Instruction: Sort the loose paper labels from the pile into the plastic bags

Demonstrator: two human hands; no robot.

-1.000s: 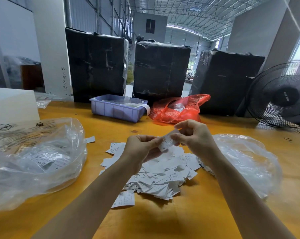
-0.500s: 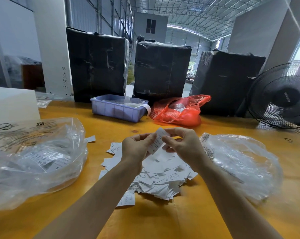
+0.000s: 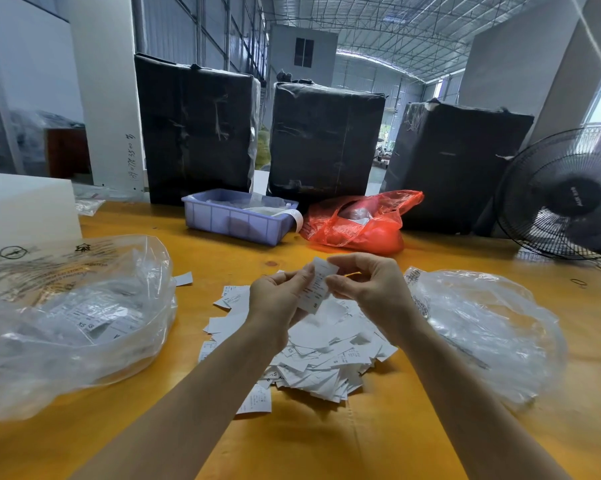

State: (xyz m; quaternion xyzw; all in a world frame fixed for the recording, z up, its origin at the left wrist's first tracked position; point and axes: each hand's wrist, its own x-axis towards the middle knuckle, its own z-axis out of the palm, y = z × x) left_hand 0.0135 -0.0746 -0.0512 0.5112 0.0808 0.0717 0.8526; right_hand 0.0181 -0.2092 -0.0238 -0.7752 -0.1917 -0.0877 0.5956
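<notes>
One paper label was held above the pile, pinched by the left hand and the right hand. Sorting appeared partly done — many labels remained loose. The left bag held labels; the right bag — contents unclear.

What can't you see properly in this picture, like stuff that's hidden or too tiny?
All in the head view:
- Small print on the label held by the left hand and right hand: too small to read, partly covered by fingers.
- Middle of the label pile: hidden behind both wrists.
- Contents of the right plastic bag: blurred by glare and crinkles.
- Inside of the red bag: hidden by its plastic.
- Fan: cut off by the right edge.
</notes>
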